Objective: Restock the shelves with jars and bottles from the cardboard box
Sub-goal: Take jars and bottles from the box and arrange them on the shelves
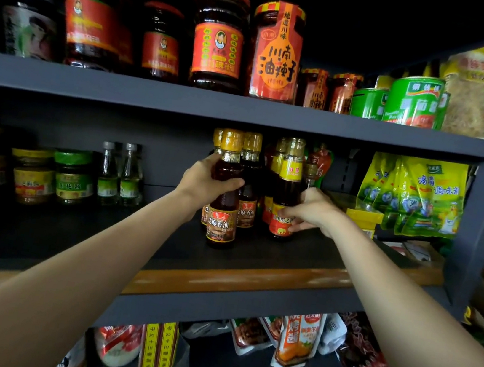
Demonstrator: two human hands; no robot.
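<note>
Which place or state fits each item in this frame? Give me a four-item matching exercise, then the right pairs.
Things:
1. sesame oil bottle
2. yellow-collared bottle
3. green cans
4. clear bottles

Places or states:
A. top shelf, right side
B. gripped round its shoulder by the left hand
C. middle shelf, left of both hands, untouched
D. touched at its lower label by fingers of the right hand

Pairs: 1-B, 2-D, 3-A, 4-C

Head-worn view, facing forward, close to the shelves (245,109)
</note>
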